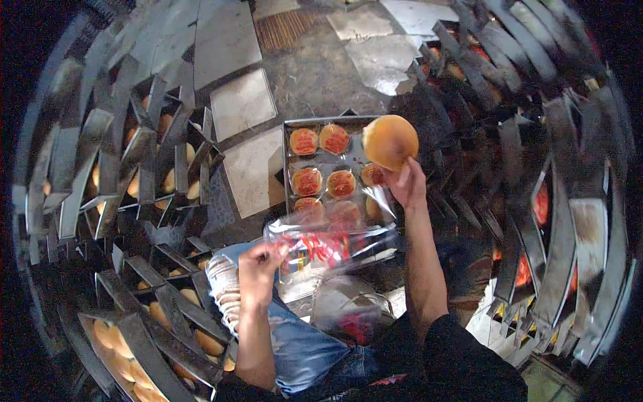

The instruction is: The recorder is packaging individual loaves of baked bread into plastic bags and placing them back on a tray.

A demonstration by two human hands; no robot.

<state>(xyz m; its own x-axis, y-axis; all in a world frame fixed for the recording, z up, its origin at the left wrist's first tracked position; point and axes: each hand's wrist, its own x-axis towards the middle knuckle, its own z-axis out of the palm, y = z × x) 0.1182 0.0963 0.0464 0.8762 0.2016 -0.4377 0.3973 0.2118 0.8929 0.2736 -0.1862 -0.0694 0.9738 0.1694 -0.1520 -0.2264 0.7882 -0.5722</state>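
Note:
My right hand (406, 183) holds a round golden bread bun (391, 141) above the right part of a metal tray (285, 166). My left hand (262, 261) pinches the edge of a clear plastic bag with red print (321, 246), which is blurred and hangs over the tray's near edge. In the tray lie several buns in clear wrappers with red print, among them a wrapped bun (341, 184) near the middle and another wrapped bun (304, 141) at the far left corner. The near row is partly hidden behind the bag.
Stacked metal trays of unwrapped buns (120, 346) stand at the left. More stacked trays (552, 241), some with red-printed packs, rise at the right. Flat pale sheets or tiles (243, 104) lie on the dark floor ahead. A blurred clear plastic item (346, 301) is near my lap.

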